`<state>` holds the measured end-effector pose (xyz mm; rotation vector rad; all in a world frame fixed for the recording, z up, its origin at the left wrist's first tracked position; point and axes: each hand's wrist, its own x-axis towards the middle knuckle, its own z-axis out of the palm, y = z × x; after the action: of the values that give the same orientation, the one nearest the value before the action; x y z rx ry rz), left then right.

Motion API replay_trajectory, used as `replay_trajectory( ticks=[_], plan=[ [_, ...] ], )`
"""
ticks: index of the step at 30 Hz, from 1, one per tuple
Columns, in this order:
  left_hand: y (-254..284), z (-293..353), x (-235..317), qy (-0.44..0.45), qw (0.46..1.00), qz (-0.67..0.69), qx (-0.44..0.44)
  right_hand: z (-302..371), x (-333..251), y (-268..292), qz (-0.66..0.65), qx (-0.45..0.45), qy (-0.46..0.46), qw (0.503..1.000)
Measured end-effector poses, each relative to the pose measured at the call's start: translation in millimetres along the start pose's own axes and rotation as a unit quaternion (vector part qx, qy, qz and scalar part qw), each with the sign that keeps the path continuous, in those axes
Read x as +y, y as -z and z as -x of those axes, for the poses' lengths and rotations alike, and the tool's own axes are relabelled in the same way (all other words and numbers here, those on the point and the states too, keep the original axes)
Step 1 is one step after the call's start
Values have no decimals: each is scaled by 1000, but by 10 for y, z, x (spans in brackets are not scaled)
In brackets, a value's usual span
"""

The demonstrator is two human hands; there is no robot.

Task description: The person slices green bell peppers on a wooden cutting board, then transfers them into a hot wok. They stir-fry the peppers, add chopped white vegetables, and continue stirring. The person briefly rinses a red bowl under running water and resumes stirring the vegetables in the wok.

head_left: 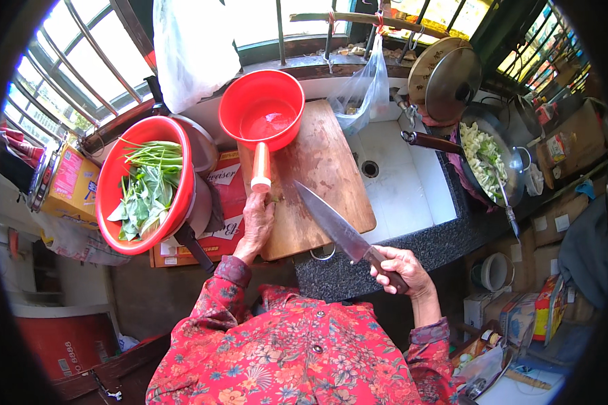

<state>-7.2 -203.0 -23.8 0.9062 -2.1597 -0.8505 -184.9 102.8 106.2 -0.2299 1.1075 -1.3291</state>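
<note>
Risk, as I judge it: the knife (334, 226) blade points up-left toward the left hand (258, 223), tip near its fingertips. A slip or quick chop could nick those fingers, since hand and blade share the same corner of the cutting board (314, 179). The board overhangs the counter (385, 266) edge and the sink (398, 179); heavy pressure near its left side might tip it. The red ladle-pan (263, 118) sits on the board's far end, handle pointing at the left hand; a knock could spill its water.

Right hand (398, 270): fingers clenched round the dark knife handle, over the counter's front edge. Blade angled across the board's lower right part; whether it touches the wood I cannot tell.

Left hand: flat on the board's near-left edge, fingers loose, grasping nothing that shows; a small green scrap lies just beside the fingertips, below the pan handle's white end.

Red basin of greens (145, 185) stands left, apart from the board.
</note>
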Motion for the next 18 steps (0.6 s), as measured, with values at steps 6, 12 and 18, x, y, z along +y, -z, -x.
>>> replay_trajectory(
  ticks=[6, 12, 18],
  plan=[
    [-86, -54, -48, 34, 999, 27, 17, -164, 540, 196, -227, -68, -27, 971],
    [-73, -45, 81, 55, 995, 85, 16, -256, 722, 164, -216, -83, -53, 971],
    [-97, -44, 118, 58, 995, 79, 35, -241, 836, 76, -262, -115, -52, 957]
  ],
)
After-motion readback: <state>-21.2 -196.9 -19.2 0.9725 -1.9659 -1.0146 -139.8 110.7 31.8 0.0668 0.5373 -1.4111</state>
